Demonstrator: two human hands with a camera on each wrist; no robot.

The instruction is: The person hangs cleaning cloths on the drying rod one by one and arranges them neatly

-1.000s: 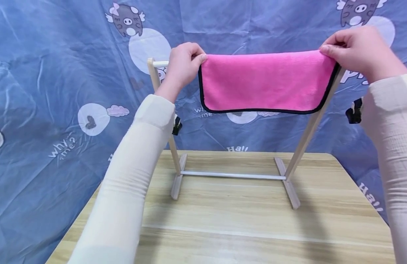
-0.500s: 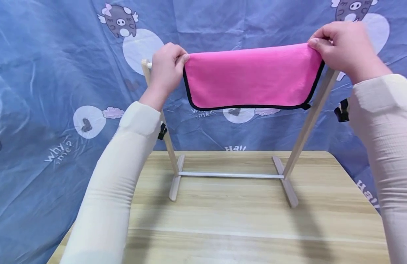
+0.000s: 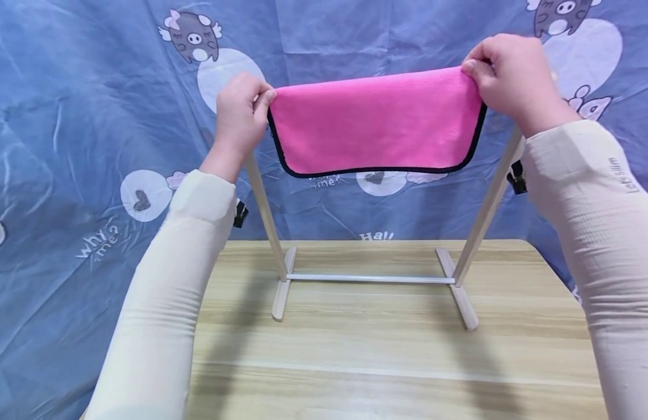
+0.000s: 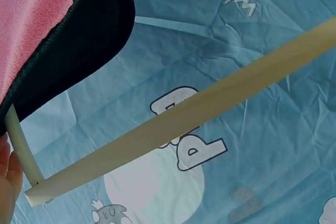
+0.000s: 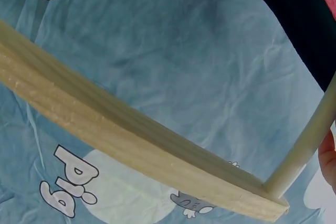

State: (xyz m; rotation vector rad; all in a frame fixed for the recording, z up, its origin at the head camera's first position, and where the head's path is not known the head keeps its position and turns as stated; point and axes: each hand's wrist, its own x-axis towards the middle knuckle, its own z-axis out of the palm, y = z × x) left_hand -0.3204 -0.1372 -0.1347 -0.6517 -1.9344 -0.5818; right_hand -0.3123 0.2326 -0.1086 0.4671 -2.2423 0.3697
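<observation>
A pink cloth [image 3: 376,125] with black edging hangs at the top of a wooden rack [image 3: 264,213]. My left hand [image 3: 241,116] pinches its upper left corner, and my right hand [image 3: 515,79] pinches the upper right one, which sits slightly higher. In the left wrist view the cloth's dark face [image 4: 105,40] shows beside the pink, close to the top bar [image 4: 23,148]. The right wrist view has the bar's other end [image 5: 299,153] below the dark cloth, with my fingers [image 5: 328,158] behind it. In the head view, cloth and hands hide the bar.
The rack's two feet [image 3: 463,306] and lower white bar [image 3: 371,279] stand on a light wood table [image 3: 387,344]. A blue printed curtain [image 3: 66,146] hangs close behind. Black fittings [image 3: 516,178] show beside both wrists.
Both hands have shifted left with the cloth, the right hand farther in over the last half second. The cloth's top edge now slopes up to the right. The rack stays in place.
</observation>
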